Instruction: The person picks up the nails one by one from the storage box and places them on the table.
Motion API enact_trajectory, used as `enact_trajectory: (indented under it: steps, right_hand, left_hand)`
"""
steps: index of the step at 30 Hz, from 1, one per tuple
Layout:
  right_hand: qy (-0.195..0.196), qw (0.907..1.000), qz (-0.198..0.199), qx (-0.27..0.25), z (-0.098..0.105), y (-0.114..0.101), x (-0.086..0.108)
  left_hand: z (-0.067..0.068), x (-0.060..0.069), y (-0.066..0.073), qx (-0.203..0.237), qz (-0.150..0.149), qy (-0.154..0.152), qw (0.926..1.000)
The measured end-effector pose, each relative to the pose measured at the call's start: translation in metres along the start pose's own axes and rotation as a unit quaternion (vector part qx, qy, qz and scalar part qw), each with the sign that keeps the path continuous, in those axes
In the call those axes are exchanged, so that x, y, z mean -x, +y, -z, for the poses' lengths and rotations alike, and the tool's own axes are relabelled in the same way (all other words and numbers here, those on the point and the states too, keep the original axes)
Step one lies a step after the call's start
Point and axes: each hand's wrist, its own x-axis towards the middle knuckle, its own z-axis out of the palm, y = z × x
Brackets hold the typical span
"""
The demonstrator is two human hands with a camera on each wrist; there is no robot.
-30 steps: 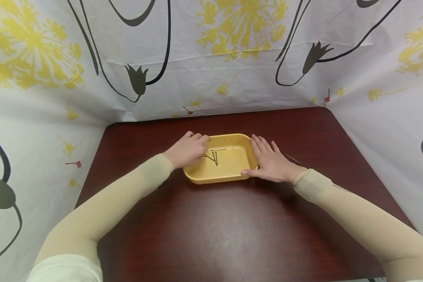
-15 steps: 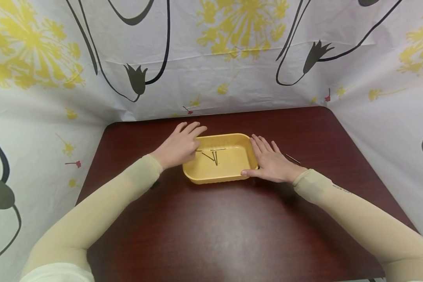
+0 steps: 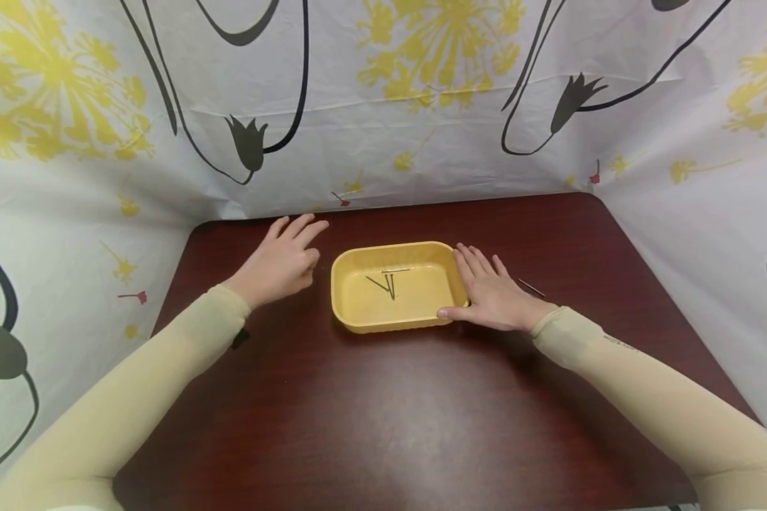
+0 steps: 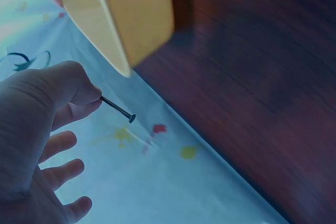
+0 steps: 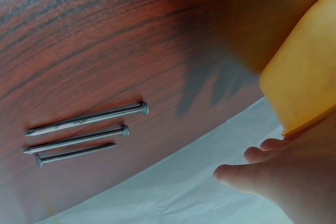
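Note:
A yellow plastic tray stands on the dark red table, with several nails lying on its floor. To the left of the tray, apart from it, is my left hand. Its thumb and index finger pinch a nail, whose flat head points outward in the left wrist view; the other fingers are spread. My right hand rests against the tray's right end, fingers extended along the rim and thumb on the near corner.
Three nails lie side by side on the tabletop beyond my right hand. A white patterned cloth surrounds the table at the back and sides. Something small and dark shows under my left wrist.
My left hand has come out of the tray and moved left with a nail between thumb and finger. The right hand and the tray have stayed in place.

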Motion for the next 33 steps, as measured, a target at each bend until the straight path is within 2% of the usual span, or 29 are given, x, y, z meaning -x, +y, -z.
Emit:
enact_trajectory:
  steps: [4, 11, 16, 22, 26, 33]
  right_hand:
    - [-0.001, 1.0000, 0.001, 0.001, 0.000, 0.000, 0.000]
    - [-0.004, 1.0000, 0.001, -0.001, 0.000, 0.000, 0.001]
    - [-0.005, 1.0000, 0.000, 0.000, 0.000, 0.000, 0.001]
    - [-0.006, 1.0000, 0.001, -0.001, 0.000, 0.000, 0.001]
    - [-0.005, 1.0000, -0.001, -0.004, 0.001, -0.001, 0.001]
    - [-0.007, 0.9999, -0.003, -0.007, 0.002, -0.001, 0.001]
  left_hand:
    - [-0.004, 0.015, -0.011, -0.001, 0.026, -0.019, 0.9995]
    - [-0.015, 0.034, -0.025, 0.014, 0.073, -0.078, 0.9942]
    - [-0.028, 0.046, -0.040, 0.029, 0.095, -0.095, 0.9905]
    - [-0.040, 0.056, -0.052, 0.049, 0.104, -0.124, 0.9856]
    - [-0.051, 0.059, -0.057, 0.058, 0.110, -0.132, 0.9835]
    - [-0.072, 0.064, -0.065, 0.085, 0.101, -0.163, 0.9778]
